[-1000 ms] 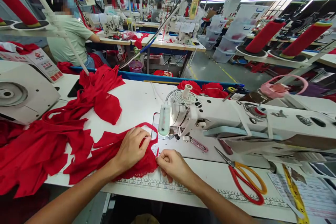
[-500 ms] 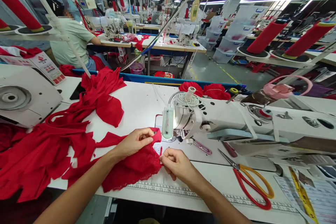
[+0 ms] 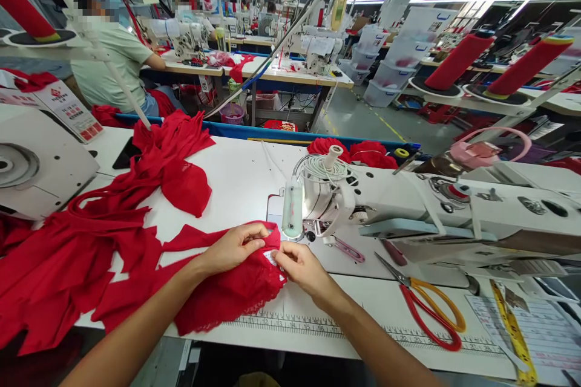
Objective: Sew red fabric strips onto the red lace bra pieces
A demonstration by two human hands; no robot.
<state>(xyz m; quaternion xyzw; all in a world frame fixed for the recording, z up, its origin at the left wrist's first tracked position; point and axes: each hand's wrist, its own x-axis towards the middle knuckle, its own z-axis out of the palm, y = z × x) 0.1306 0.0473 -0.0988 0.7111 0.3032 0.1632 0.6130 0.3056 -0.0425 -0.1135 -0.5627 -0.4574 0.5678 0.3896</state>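
A red lace garment piece (image 3: pixel 231 293) lies at the front of the white sewing table (image 3: pixel 245 175), just left of the sewing machine (image 3: pixel 408 205). My left hand (image 3: pixel 233 248) pinches its upper edge with fingers closed. My right hand (image 3: pixel 299 266) pinches the same edge from the right, close to a small white label. Both hands meet in front of the machine's needle area (image 3: pixel 311 234).
A heap of red fabric pieces (image 3: pixel 91 236) covers the table's left side. Red and yellow scissors (image 3: pixel 426 308) lie to the right, with a yellow measuring tape (image 3: pixel 511 329) beyond. A ruler strip (image 3: pixel 318 326) runs along the front edge. Other people sew at tables behind.
My right hand has moved up and left to meet my left hand at the fabric's edge. The lace piece has been gathered and shifted closer to the needle.
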